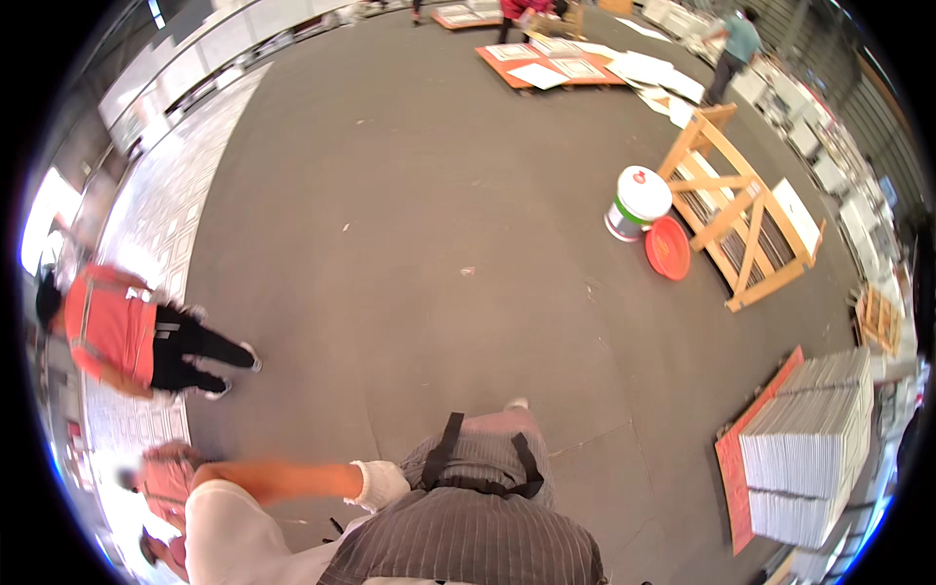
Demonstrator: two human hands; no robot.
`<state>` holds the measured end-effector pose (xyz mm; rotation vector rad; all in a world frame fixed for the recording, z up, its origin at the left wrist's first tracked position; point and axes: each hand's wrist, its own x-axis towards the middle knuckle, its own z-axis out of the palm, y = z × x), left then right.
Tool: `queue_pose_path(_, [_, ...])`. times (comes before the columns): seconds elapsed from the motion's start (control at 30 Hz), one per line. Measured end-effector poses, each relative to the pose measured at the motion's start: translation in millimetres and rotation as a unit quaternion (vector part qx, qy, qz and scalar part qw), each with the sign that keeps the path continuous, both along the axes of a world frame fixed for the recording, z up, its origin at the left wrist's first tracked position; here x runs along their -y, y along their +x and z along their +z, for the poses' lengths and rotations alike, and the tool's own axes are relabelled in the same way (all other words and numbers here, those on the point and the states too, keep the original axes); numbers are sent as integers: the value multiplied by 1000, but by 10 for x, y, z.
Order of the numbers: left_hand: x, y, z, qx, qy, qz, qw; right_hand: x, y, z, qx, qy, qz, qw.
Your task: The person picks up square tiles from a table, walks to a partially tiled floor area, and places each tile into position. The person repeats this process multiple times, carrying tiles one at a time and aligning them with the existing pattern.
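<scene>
My left hand, in a white knitted glove, rests at my waist, against the side of a dark striped apron with black straps. The bare forearm bends inward from a white sleeve at the lower left. Its fingers are too bunched and small to make out, and I cannot tell whether they hold anything. My right hand is out of the picture. One shoe tip shows ahead of the apron on the grey floor.
To the right stand a white bucket, a red basin and a wooden frame rack. Stacked panels sit on a red pallet at lower right. A person in a red shirt walks at left. Tile-covered pallets lie far ahead.
</scene>
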<state>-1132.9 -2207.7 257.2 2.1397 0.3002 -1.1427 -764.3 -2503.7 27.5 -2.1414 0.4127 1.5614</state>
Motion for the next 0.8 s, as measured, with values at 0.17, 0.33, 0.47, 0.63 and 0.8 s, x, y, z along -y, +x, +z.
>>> queue_pose_path(0.17, [-1276, 1159, 449, 29, -5, 1, 1000, -973, 749, -88, -12, 3, 41, 999])
queue_pose_path(0.33, [-2337, 1890, 283, 41, 20, -5, 999, -2998, 2201, -137, 223, 95, 655, 716])
queue_pose_path(0.47, [-3064, 2593, 447, 31, 23, 17, 999, -5127, 3250, 505, 163, 303, 60, 937])
queue_pose_path(0.63, [-4070, 3501, 813, 2, 23, 57, 998, -7084, 3811, 1617, 101, 407, 28, 907])
queue_pose_path(0.8, [-5183, 4115, 695, 63, 41, 28, 997, -8174, 4249, 1470, 77, 405, 49, 910])
